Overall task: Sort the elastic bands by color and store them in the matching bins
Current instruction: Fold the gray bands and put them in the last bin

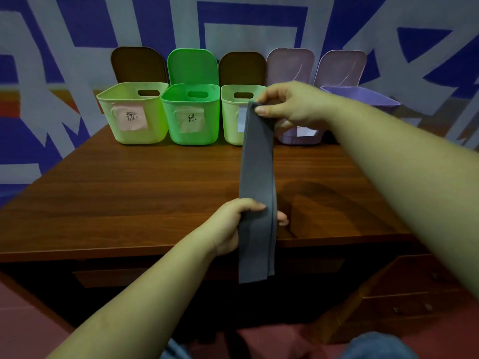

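A grey elastic band (256, 193) hangs as a long flat strip in front of the person, held at two places. The right hand (290, 104) reaches forward and up, its forearm stretched diagonally across the wooden surface (129, 193); its grip is a narrow pinch, thumb and forefinger closed on the band's top end, level with the rims of the bins. The left hand (233, 224) comes in from below with the wrist slightly bent, near the front edge of the surface. Its grip wraps the band's lower part: the thumb lies across the front of the strip and the fingertips show past its right edge. Below this hand the band's free end dangles past the surface edge.

Along the back of the surface stands a row of five lidded bins, lids open and tilted back: a pale green bin (133, 112) with a pink label, a bright green bin (190, 114) with a handwritten label, a second pale green bin (232, 115) partly behind the band, and two purple bins (360, 95) largely hidden by the right hand and forearm.
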### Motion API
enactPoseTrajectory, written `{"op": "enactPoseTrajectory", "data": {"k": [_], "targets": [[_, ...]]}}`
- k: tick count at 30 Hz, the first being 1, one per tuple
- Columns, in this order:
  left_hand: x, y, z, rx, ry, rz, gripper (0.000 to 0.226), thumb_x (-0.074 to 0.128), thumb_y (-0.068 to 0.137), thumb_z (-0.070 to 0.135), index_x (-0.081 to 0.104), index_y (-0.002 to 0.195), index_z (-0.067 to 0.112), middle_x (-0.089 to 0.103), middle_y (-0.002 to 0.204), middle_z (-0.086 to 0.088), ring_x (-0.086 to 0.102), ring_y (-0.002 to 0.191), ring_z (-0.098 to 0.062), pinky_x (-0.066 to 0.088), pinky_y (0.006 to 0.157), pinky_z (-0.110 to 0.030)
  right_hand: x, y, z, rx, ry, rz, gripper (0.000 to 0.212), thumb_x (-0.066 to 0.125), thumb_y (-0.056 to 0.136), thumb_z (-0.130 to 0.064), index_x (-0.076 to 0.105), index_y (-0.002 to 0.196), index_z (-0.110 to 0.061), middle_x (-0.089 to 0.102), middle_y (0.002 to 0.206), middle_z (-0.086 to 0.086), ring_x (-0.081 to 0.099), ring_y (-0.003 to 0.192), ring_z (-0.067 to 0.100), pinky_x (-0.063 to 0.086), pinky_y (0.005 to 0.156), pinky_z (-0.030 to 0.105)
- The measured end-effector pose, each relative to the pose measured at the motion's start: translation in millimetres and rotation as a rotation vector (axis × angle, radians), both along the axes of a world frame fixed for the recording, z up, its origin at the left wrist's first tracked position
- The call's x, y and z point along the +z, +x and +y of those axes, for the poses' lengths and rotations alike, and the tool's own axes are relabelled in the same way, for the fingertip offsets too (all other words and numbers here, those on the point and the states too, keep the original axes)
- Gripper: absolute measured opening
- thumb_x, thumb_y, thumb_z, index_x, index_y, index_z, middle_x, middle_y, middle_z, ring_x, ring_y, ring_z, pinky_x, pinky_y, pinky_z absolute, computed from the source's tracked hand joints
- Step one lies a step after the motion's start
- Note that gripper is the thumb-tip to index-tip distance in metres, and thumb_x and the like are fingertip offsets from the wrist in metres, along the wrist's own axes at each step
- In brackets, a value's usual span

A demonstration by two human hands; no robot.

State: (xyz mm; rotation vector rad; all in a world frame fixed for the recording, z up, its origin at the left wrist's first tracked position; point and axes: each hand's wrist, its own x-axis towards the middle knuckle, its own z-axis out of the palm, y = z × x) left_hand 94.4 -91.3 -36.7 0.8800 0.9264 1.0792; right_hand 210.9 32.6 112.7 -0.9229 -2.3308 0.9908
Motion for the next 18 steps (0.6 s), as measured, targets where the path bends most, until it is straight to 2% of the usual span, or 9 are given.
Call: {"op": "enactPoseTrajectory", "data": {"k": [2, 4, 6, 11, 14, 18], "targets": [[3, 1, -4, -0.065, 0.039, 0.006, 0.03, 0.049, 0.077, 0.017, 0.074, 0.08, 0.001, 0.072, 0.088, -0.014, 0.068, 0.089, -0.026, 0.046, 0.096, -0.039, 11, 5, -10, 0.019, 0.023, -0.026, 0.014, 0.052, 0.095, -0.014, 0.057, 0.108, -0.011, 0.06, 0.096, -0.002, 0.061, 0.085, 0.008, 0.059, 0.065, 0.022], [7, 1, -8, -0.086, 0.107, 0.139, 0.028, 0.055, 0.072, 0.019, 0.072, 0.087, 0.003, 0.071, 0.094, -0.011, 0.066, 0.093, -0.023, 0.047, 0.095, -0.035, 21, 11, -22, 0.038, 0.044, -0.048, 0.015, 0.052, 0.095, -0.015, 0.057, 0.109, -0.012, 0.061, 0.099, 0.0, 0.062, 0.089, 0.01, 0.059, 0.067, 0.023], [12, 1, -12, -0.079, 0.139, 0.229, 0.034, 0.055, 0.067, 0.019, 0.068, 0.097, 0.009, 0.07, 0.096, -0.005, 0.064, 0.092, -0.016, 0.049, 0.086, -0.026, 30, 17, -35, 0.064, 0.04, -0.055, 0.014, 0.052, 0.095, -0.016, 0.058, 0.107, -0.013, 0.062, 0.099, 0.001, 0.063, 0.089, 0.011, 0.059, 0.068, 0.024], [22, -3, -27, -0.131, 0.165, 0.048, 0.047, 0.067, 0.053, 0.02, 0.068, 0.098, 0.007, 0.07, 0.092, -0.01, 0.066, 0.09, -0.022, 0.05, 0.083, -0.03, 57, 35, -69, 0.123, 0.008, -0.042, 0.011, 0.052, 0.094, -0.018, 0.061, 0.099, -0.021, 0.064, 0.096, -0.004, 0.065, 0.087, 0.009, 0.056, 0.064, 0.02], [32, -3, -37, -0.172, 0.21, 0.036, 0.047, 0.065, 0.056, 0.02, 0.066, 0.1, 0.005, 0.071, 0.096, -0.012, 0.068, 0.091, -0.022, 0.054, 0.08, -0.031, 72, 43, -88, 0.182, -0.035, -0.052, 0.011, 0.051, 0.094, -0.016, 0.062, 0.096, -0.019, 0.064, 0.091, -0.003, 0.065, 0.082, 0.006, 0.056, 0.066, 0.02], [47, 1, -50, -0.186, 0.226, 0.051, 0.054, 0.069, 0.059, 0.024, 0.062, 0.109, 0.005, 0.069, 0.094, -0.013, 0.065, 0.088, -0.024, 0.052, 0.079, -0.033, 88, 46, -104, 0.117, 0.057, -0.018, 0.009, 0.054, 0.093, -0.016, 0.062, 0.096, -0.019, 0.065, 0.093, 0.0, 0.065, 0.083, 0.009, 0.057, 0.066, 0.02]]}}
